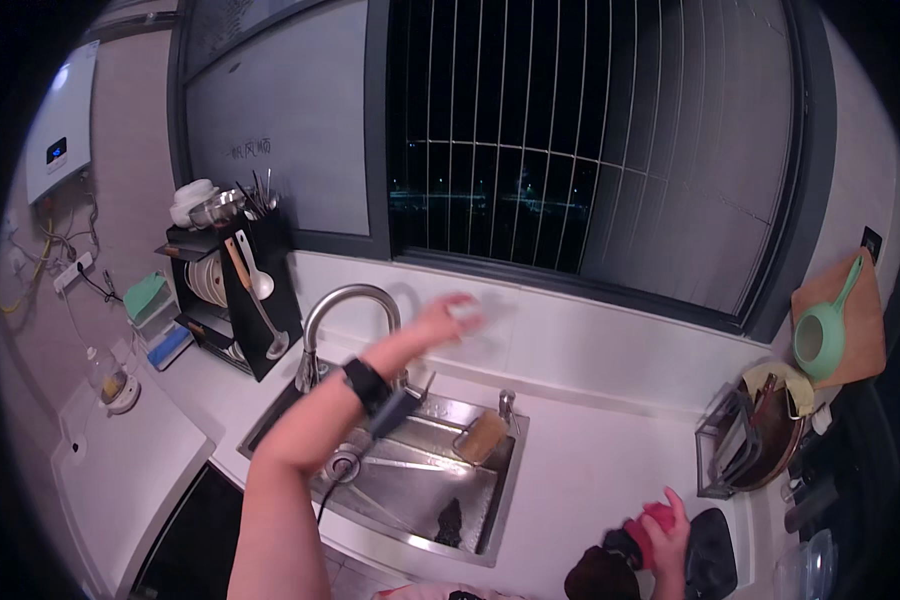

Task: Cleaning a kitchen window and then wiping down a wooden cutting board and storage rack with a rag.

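Observation:
My left hand (450,322) is raised in front of the white backsplash, right of the curved metal faucet (352,291). It is blurred, its fingers look apart, and I see nothing in it. A black wristband (366,382) circles that wrist. Below the forearm, a dark flat object (397,412) with a thin cord hangs over the steel sink (487,555). At the lower right, my right hand (667,536) grips a red cloth-like item (649,529). Black material adjoins it, and a dark brown rounded shape (601,576) partly covers the area.
A brown sponge (482,436) sits in a sink-side holder near the soap dispenser (506,405). Dark scraps (448,523) lie in the basin. A black dish rack (262,322) stands left. On the right are a rack of boards (735,450), a green pan (817,341) and a black mat (711,555).

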